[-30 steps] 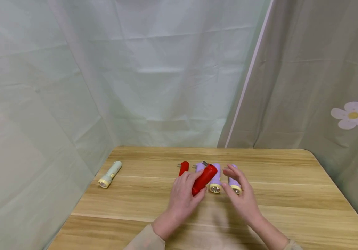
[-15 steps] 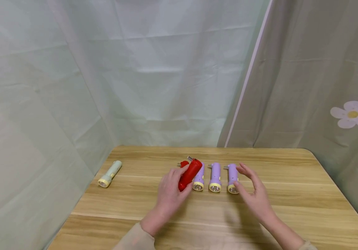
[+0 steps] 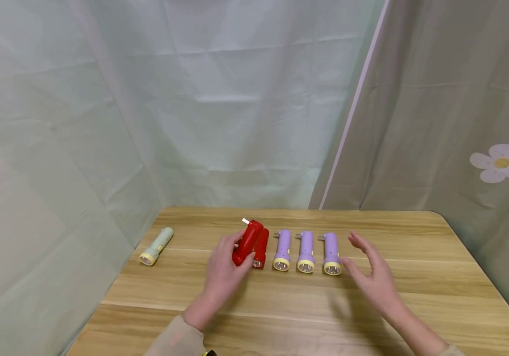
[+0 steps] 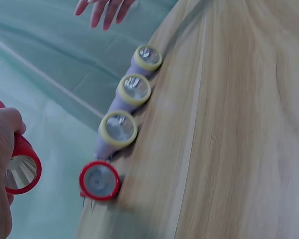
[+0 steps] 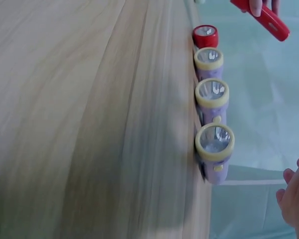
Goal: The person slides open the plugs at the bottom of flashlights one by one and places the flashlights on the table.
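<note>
My left hand (image 3: 225,267) grips a red flashlight (image 3: 248,242) around its body, tilted, with its metal plug prongs sticking out at the top. In the left wrist view the held flashlight's lens (image 4: 22,174) faces the camera, clear of the table. A second red flashlight (image 3: 261,248) lies on the table just right of the held one, partly overlapped by it. Three purple flashlights with yellow rims, the left (image 3: 283,249), middle (image 3: 306,252) and right (image 3: 331,253), lie in a row beside it. Right of that row my right hand (image 3: 375,279) hovers with fingers apart, holding nothing.
A pale green flashlight (image 3: 156,247) with a yellow rim lies alone near the table's left edge. The wooden table (image 3: 423,277) has curtains (image 3: 236,123) hanging behind and at its sides. A small yellow and black item (image 3: 210,353) shows at the left sleeve.
My left hand has carried the red flashlight leftward, away from the purple row, uncovering the second red flashlight. My right hand has drifted right, off the rightmost purple flashlight.
</note>
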{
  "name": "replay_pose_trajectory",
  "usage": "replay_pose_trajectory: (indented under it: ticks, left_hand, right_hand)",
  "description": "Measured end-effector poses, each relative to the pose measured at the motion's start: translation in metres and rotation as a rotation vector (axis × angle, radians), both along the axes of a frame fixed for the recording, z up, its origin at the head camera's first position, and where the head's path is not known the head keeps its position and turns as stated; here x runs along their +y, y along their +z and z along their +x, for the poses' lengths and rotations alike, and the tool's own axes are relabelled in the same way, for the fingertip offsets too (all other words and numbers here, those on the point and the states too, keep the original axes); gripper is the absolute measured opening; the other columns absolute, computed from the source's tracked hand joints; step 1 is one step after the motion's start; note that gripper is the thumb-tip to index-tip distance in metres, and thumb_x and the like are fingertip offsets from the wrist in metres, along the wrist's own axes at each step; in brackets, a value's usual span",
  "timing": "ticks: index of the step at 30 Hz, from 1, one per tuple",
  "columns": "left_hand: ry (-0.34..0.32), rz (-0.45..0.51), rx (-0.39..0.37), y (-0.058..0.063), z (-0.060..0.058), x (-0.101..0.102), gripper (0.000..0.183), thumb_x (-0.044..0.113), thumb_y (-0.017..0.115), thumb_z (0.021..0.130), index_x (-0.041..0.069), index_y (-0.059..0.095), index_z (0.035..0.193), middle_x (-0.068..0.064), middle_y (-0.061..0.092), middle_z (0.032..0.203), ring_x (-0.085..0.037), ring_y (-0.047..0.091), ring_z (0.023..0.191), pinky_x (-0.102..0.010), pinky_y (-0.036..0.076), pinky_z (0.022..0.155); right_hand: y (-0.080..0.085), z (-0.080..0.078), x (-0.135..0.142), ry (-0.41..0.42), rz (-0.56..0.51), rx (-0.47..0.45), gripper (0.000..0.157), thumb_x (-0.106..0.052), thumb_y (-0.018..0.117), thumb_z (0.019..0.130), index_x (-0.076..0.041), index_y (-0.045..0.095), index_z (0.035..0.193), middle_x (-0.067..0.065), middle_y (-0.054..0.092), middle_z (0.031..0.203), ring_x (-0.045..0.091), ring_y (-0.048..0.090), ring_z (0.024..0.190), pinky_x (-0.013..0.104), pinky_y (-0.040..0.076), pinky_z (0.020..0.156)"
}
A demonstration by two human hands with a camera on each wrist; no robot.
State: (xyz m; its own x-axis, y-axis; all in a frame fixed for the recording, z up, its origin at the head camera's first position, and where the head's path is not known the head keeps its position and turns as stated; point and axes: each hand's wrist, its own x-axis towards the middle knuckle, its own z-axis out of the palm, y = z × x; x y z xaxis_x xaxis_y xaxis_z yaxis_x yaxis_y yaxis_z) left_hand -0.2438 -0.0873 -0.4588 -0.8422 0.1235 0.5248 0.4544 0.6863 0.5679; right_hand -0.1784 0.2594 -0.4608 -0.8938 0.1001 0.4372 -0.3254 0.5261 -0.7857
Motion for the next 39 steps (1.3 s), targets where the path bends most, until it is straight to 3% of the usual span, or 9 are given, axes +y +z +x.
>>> replay_pose_trajectory:
  ticks: [5, 6, 8, 12, 14, 30, 39]
  left_hand:
    - [0.024, 0.018, -0.046, -0.002, -0.007, -0.013, 0.063, 0.018, 0.083, 0.085, 0.014, 0.056, 0.141, -0.001, 0.061, 0.112, -0.018, 0.059, 0.092, -0.034, 0.053, 0.069]
    - [0.031, 0.02, -0.062, -0.003, -0.008, -0.015, 0.063, 0.018, 0.083, 0.084, 0.014, 0.056, 0.141, -0.001, 0.061, 0.112, -0.018, 0.059, 0.092, -0.034, 0.053, 0.069]
    - [0.045, 0.022, -0.088, -0.004, -0.011, -0.02, 0.063, 0.019, 0.083, 0.084, 0.013, 0.057, 0.141, -0.001, 0.061, 0.113, -0.018, 0.06, 0.092, -0.035, 0.053, 0.07]
    - [0.071, 0.018, -0.138, -0.007, -0.016, -0.028, 0.062, 0.019, 0.083, 0.085, 0.013, 0.057, 0.141, -0.003, 0.062, 0.115, -0.02, 0.061, 0.093, -0.036, 0.054, 0.07]
    - [0.083, 0.011, -0.157, -0.009, -0.018, -0.032, 0.062, 0.019, 0.082, 0.085, 0.014, 0.056, 0.141, -0.003, 0.062, 0.115, -0.021, 0.061, 0.093, -0.036, 0.054, 0.07]
    - [0.146, -0.114, -0.272, -0.029, -0.048, -0.044, 0.061, 0.03, 0.076, 0.089, 0.012, 0.056, 0.143, -0.004, 0.063, 0.115, -0.02, 0.06, 0.09, -0.037, 0.049, 0.072]
    - [0.172, -0.127, -0.368, -0.032, -0.057, -0.04, 0.061, 0.03, 0.073, 0.088, 0.011, 0.054, 0.143, -0.006, 0.062, 0.115, -0.02, 0.058, 0.088, -0.035, 0.049, 0.069]
  right_hand:
    - [-0.004, 0.0, 0.009, -0.029, 0.064, -0.025, 0.068, -0.02, 0.073, 0.096, -0.026, 0.042, 0.156, 0.006, 0.054, 0.148, 0.021, 0.045, 0.134, 0.033, 0.032, 0.109]
    - [-0.005, 0.0, 0.011, -0.036, 0.082, -0.024, 0.068, -0.021, 0.073, 0.096, -0.027, 0.042, 0.156, 0.006, 0.055, 0.148, 0.021, 0.046, 0.134, 0.032, 0.032, 0.109]
    - [-0.008, 0.0, 0.015, -0.04, 0.108, -0.014, 0.068, -0.021, 0.073, 0.096, -0.026, 0.042, 0.156, 0.009, 0.055, 0.148, 0.025, 0.046, 0.134, 0.037, 0.034, 0.109]
    - [-0.012, 0.001, 0.022, -0.035, 0.167, 0.006, 0.067, -0.022, 0.073, 0.096, -0.02, 0.043, 0.156, 0.014, 0.055, 0.146, 0.036, 0.048, 0.131, 0.064, 0.036, 0.103]
    - [-0.014, 0.002, 0.024, -0.033, 0.195, 0.015, 0.067, -0.022, 0.074, 0.095, -0.016, 0.044, 0.155, 0.017, 0.055, 0.144, 0.039, 0.049, 0.13, 0.067, 0.037, 0.1]
    - [-0.024, 0.003, 0.036, -0.064, 0.425, 0.053, 0.071, -0.025, 0.08, 0.089, -0.009, 0.049, 0.15, 0.021, 0.056, 0.142, 0.048, 0.052, 0.124, 0.069, 0.038, 0.097]
    - [-0.025, 0.003, 0.036, -0.061, 0.5, -0.015, 0.07, -0.035, 0.076, 0.092, -0.01, 0.048, 0.151, 0.023, 0.056, 0.141, 0.049, 0.05, 0.126, 0.072, 0.035, 0.097]
